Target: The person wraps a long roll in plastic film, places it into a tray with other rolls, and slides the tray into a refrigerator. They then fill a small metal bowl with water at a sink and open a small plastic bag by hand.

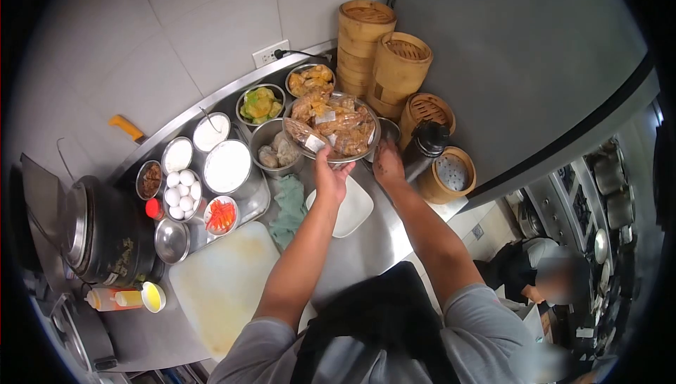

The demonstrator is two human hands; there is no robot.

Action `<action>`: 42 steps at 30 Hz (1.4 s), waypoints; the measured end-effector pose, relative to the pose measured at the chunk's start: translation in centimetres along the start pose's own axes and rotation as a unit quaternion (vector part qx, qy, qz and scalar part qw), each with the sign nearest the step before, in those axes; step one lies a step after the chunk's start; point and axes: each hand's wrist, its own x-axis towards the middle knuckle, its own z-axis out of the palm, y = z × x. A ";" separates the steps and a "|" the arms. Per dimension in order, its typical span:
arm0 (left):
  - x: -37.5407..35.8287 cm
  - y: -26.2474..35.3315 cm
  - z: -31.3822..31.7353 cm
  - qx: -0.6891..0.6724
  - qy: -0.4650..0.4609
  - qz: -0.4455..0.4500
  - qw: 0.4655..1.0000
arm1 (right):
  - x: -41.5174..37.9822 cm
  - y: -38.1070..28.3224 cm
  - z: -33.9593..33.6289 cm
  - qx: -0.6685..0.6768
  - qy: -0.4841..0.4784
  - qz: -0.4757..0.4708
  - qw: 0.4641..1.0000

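Observation:
My left hand [332, 177] is closed on the near rim of a metal bowl [377, 134], its thumb over the edge and fingers underneath. The bowl is heaped with plastic-wrapped portions of brown food [338, 125], some bearing white labels. Close beside the bowl's right side is my right hand [388, 163], fingers curled in, at the front of a metal container [389, 130]; what it grips I cannot tell. A white square dish [343, 208] lies on the counter below my left hand. A dark bottle [427, 146] stands right of my right hand.
Bamboo steamers [400, 67] are stacked at the back right. Left are a tray of eggs [182, 194], white-filled containers [227, 165], red strips [221, 215], a green cloth [289, 204] and a cutting board [225, 278]. A black cooker [105, 236] stands far left. Another person [524, 271] works lower right.

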 end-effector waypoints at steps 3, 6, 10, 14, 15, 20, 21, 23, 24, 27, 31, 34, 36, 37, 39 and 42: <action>0.2 -0.2 0.0 0.004 0.021 0.004 1.000 | -1.4 0.0 -0.7 -0.012 0.015 -0.028 0.999; 0.1 0.2 0.1 0.038 0.008 -0.011 0.999 | -3.2 -0.5 -1.5 0.008 0.026 -0.040 0.999; -0.1 1.2 -0.2 0.107 -0.006 -0.053 0.993 | -5.0 -1.2 -2.5 0.045 0.038 -0.045 0.997; -0.6 1.9 -0.7 0.162 -0.008 -0.059 0.985 | -7.0 -2.2 -3.9 0.046 0.039 -0.057 0.997; -0.8 2.0 -0.9 0.176 -0.001 -0.061 0.983 | -7.6 -2.6 -4.5 0.047 0.041 -0.068 0.996; -5.3 2.3 -2.2 0.209 0.060 -0.034 0.975 | -11.4 -3.9 -8.5 0.056 0.088 -0.125 0.987; -6.3 2.1 -3.1 0.227 0.049 0.009 0.973 | -12.6 -4.0 -9.4 0.059 0.089 -0.148 0.983; -8.9 1.5 -4.1 0.260 0.031 0.090 0.961 | -15.0 -4.1 -11.5 0.062 0.093 -0.170 0.979; -9.8 1.1 -4.9 0.263 0.030 0.089 0.960 | -16.6 -4.0 -12.7 0.091 0.091 -0.166 0.978; -12.6 -0.1 -6.9 0.350 -0.071 0.077 0.931 | -21.6 -2.3 -16.3 0.162 0.071 -0.119 0.977; -15.9 -4.0 -7.8 0.442 -0.146 -0.025 0.885 | -28.0 1.2 -19.5 0.127 0.073 -0.007 0.989; -16.8 -6.9 -7.9 0.469 -0.182 -0.076 0.861 | -31.6 2.7 -20.9 0.129 0.068 0.100 0.984; -17.3 -8.5 -7.5 0.472 -0.207 -0.106 0.850 | -32.8 3.9 -20.9 0.135 0.080 0.128 0.979; -17.4 -9.5 -7.1 0.469 -0.227 -0.105 0.847 | -33.1 4.3 -21.3 0.114 0.098 0.113 0.982; -18.0 -11.6 -6.0 0.468 -0.263 -0.122 0.835 | -33.3 5.3 -22.1 0.087 0.140 0.087 0.982; -18.9 -14.2 -4.0 0.471 -0.294 -0.131 0.821 | -33.1 6.9 -24.0 0.084 0.162 0.091 0.979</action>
